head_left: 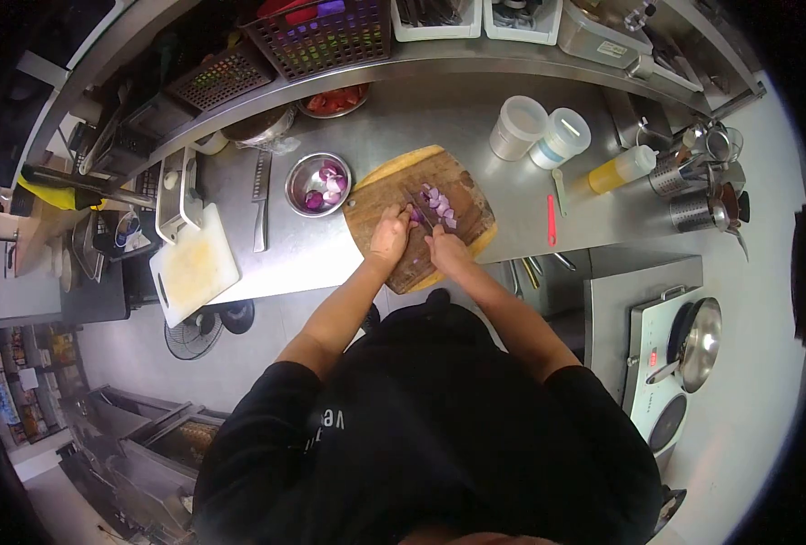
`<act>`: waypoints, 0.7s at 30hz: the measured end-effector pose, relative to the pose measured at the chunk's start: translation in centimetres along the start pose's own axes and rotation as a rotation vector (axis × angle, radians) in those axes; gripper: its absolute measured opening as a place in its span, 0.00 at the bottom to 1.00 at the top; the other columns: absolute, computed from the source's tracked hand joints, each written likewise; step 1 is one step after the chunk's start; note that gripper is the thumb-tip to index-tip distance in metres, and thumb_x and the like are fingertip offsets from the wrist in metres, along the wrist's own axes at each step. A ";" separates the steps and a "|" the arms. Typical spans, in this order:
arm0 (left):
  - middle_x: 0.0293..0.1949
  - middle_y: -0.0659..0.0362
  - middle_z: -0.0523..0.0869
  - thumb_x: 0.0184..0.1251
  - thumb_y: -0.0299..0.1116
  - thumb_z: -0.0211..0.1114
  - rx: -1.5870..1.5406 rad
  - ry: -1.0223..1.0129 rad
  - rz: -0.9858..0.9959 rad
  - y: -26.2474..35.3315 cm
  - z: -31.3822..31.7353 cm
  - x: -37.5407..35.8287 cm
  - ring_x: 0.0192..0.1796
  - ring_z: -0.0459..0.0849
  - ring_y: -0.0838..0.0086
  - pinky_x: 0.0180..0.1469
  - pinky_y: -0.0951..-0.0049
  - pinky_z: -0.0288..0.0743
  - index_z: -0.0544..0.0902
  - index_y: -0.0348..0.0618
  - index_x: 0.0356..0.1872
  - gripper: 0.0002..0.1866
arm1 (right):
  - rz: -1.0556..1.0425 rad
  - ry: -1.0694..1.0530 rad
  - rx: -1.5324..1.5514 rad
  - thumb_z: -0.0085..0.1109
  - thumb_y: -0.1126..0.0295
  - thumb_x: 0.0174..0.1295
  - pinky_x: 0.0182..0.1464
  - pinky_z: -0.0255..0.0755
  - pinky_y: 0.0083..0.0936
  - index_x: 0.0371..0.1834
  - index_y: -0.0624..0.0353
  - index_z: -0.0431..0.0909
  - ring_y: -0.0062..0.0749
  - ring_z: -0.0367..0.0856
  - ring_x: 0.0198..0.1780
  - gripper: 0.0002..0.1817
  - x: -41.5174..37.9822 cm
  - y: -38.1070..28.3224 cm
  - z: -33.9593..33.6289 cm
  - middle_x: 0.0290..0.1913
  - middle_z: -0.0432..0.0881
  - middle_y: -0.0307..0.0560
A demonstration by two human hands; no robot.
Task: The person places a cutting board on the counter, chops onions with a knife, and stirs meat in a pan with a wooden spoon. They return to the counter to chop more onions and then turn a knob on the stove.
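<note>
On a wooden cutting board (468, 195) lie chopped purple onion pieces (440, 205). My right hand (448, 251) is closed round the handle of a knife (422, 211), whose blade points away from me beside the pieces. Close to the blade on its left, my left hand (391, 234) has its fingers bent over a piece of onion (415, 215), which shows only in part. A steel bowl (293, 188) with several purple onion pieces (332, 184) in it stands at the board's upper left.
Left of the bowl lie a second knife (260, 213) and a white cutting board (200, 263). Two white tubs (519, 129), a red utensil (552, 221) and a yellow bottle (614, 172) are on the right. A pan (701, 345) rests on a cooker.
</note>
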State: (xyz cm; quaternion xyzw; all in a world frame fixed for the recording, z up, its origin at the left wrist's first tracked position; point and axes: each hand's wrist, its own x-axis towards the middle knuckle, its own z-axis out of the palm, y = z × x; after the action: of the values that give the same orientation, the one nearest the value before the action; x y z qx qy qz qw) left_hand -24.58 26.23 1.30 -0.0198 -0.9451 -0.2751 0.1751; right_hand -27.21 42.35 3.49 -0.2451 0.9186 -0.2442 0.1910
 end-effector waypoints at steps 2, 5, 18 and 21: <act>0.43 0.46 0.81 0.54 0.26 0.67 -0.005 0.035 0.014 -0.5 0.1 -0.2 0.45 0.79 0.52 0.48 0.61 0.75 0.80 0.33 0.48 0.18 | 0.004 0.035 0.013 0.43 0.61 0.70 0.40 0.72 0.54 0.41 0.68 0.67 0.64 0.81 0.36 0.16 -0.1 0.1 -0.5 0.30 0.80 0.70; 0.45 0.45 0.81 0.56 0.23 0.64 -0.021 0.076 0.040 -0.3 0.2 -0.2 0.46 0.79 0.51 0.49 0.62 0.75 0.80 0.33 0.49 0.17 | 0.015 0.043 0.007 0.44 0.61 0.70 0.40 0.72 0.54 0.41 0.68 0.67 0.64 0.81 0.35 0.16 -1.1 -0.8 -2.1 0.30 0.80 0.69; 0.46 0.43 0.80 0.58 0.22 0.59 -0.007 -0.010 -0.012 -0.1 0.5 0.2 0.48 0.78 0.50 0.50 0.61 0.74 0.78 0.32 0.51 0.18 | 0.006 -0.021 -0.043 0.44 0.60 0.70 0.37 0.72 0.54 0.42 0.67 0.67 0.65 0.80 0.34 0.17 -1.2 -0.2 -2.4 0.29 0.80 0.68; 0.46 0.44 0.80 0.58 0.23 0.59 0.006 0.015 -0.001 -0.1 0.7 -0.1 0.48 0.78 0.50 0.50 0.60 0.74 0.78 0.32 0.52 0.18 | 0.036 -0.033 -0.041 0.44 0.60 0.70 0.37 0.73 0.54 0.42 0.67 0.67 0.65 0.80 0.35 0.17 0.0 -0.3 -0.5 0.29 0.80 0.69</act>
State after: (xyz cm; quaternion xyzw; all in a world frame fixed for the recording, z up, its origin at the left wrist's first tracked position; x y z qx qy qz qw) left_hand -24.73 26.51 0.72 -0.0166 -0.9446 -0.2723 0.1823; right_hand -27.36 42.31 4.08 -0.2363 0.9244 -0.2179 0.2053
